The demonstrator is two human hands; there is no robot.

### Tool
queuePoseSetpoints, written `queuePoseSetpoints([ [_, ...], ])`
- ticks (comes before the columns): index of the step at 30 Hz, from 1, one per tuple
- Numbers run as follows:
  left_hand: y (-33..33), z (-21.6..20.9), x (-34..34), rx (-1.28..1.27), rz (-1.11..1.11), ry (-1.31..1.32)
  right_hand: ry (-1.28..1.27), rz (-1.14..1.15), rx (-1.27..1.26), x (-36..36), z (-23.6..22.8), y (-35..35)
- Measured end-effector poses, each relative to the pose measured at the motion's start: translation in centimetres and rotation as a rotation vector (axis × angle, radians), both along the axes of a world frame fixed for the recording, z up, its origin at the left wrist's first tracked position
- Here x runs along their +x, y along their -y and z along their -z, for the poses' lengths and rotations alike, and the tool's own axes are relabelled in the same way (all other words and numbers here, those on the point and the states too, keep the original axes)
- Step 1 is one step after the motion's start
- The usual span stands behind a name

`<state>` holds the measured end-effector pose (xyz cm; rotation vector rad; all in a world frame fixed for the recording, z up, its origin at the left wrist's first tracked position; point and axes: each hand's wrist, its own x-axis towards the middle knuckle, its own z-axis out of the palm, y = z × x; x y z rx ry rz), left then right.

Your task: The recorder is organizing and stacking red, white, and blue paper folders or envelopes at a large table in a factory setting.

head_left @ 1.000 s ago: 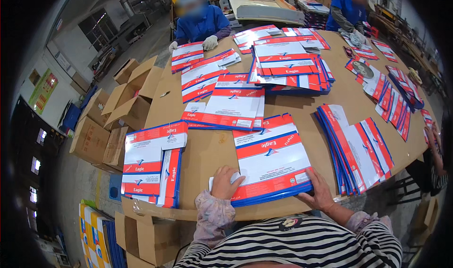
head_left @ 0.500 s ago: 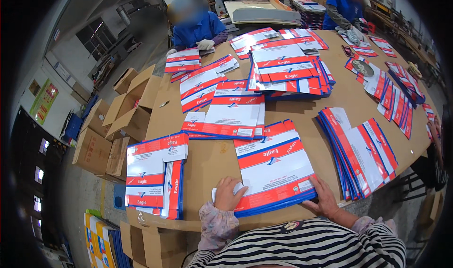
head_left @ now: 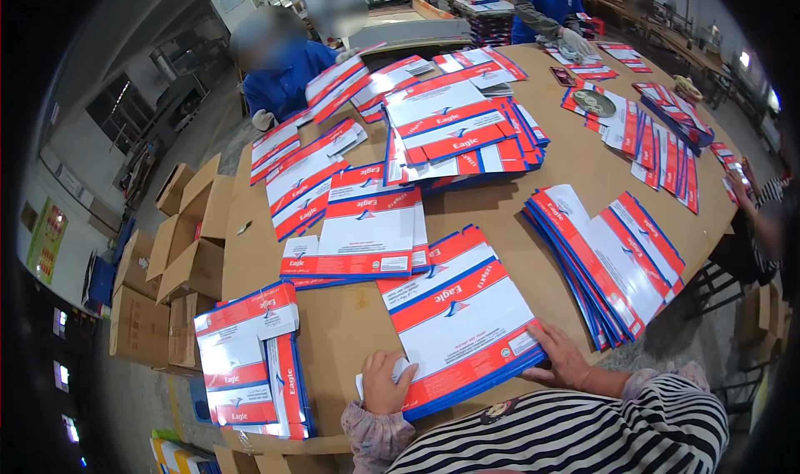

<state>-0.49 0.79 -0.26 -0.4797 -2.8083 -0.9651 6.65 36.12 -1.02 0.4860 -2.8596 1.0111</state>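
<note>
A stack of flat printed cartons (head_left: 467, 320), red, white and blue, lies slanted in front of me. My left hand (head_left: 387, 382) is closed beside its near left corner. Between the thumb and fingers is a small white thing (head_left: 402, 368), mostly hidden, whose kind I cannot make out. My right hand (head_left: 562, 359) cups the near right corner, thumb apart from the fingers, which rest along the stack's side. To the left lies another carton stack (head_left: 233, 366); to the right a fanned stack (head_left: 612, 261) leans in overlapping layers.
More carton piles (head_left: 450, 124) cover the far part of the brown table (head_left: 333, 332). A round tape roll (head_left: 593, 102) lies on cartons at the right. Two people in blue (head_left: 287, 78) work across the table; another person's arm (head_left: 750, 195) shows at right. Open cardboard boxes (head_left: 187, 240) stand left.
My view has tilted and shifted, so the table sits lower and farther left. Both hands stay at the stack's corners. The person at far left now holds cartons raised off the table.
</note>
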Motion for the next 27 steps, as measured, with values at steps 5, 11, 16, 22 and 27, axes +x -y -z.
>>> queuePoseSetpoints([
  [5,-0.6,-0.5,-0.6,0.001,0.025,0.000,0.004,0.003,-0.005,-0.3,-0.3,-0.4],
  [11,0.1,-0.2,-0.9,0.003,-0.035,-0.010,0.012,0.007,0.014,-1.2,-0.1,0.3],
  [16,-0.5,-0.7,-0.5,0.008,0.012,-0.051,-0.033,0.007,-0.025,0.3,0.4,-0.5],
  [22,0.0,-0.2,0.0,0.018,-0.020,-0.015,-0.009,0.002,0.051,0.1,0.6,-0.3],
  [27,-0.1,-0.7,0.4,0.007,-0.029,0.002,-0.004,-0.019,0.029,-0.2,0.8,-0.6],
])
